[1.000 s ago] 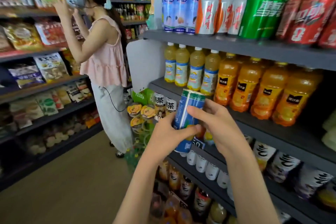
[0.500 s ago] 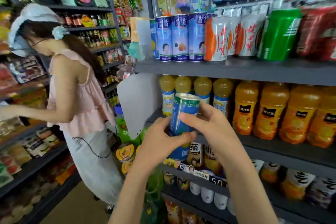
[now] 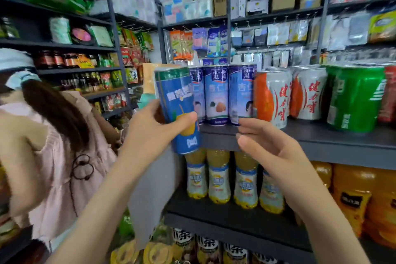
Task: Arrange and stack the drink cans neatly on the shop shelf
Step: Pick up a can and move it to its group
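Note:
My left hand [image 3: 150, 130] grips a tall blue drink can with a green top [image 3: 177, 103], held slightly tilted at the left end of the dark can shelf [image 3: 300, 135]. My right hand [image 3: 270, 146] hovers empty just right of it, fingers loosely curled, in front of the shelf edge. On the shelf stand three blue and white cans [image 3: 216, 94], then orange and white cans [image 3: 272, 96] and a green can [image 3: 355, 96].
A person in a pink top [image 3: 64, 156] stands close on my left. Yellow drink bottles [image 3: 220, 178] and orange juice bottles [image 3: 351, 195] fill the shelf below. Bagged goods [image 3: 214, 40] hang above the cans. Snack and sauce shelves [image 3: 81, 70] line the left wall.
The can has risen from the bottle shelf level to the can shelf. My right hand has let go of it; only my left hand holds it. My view has tilted upward.

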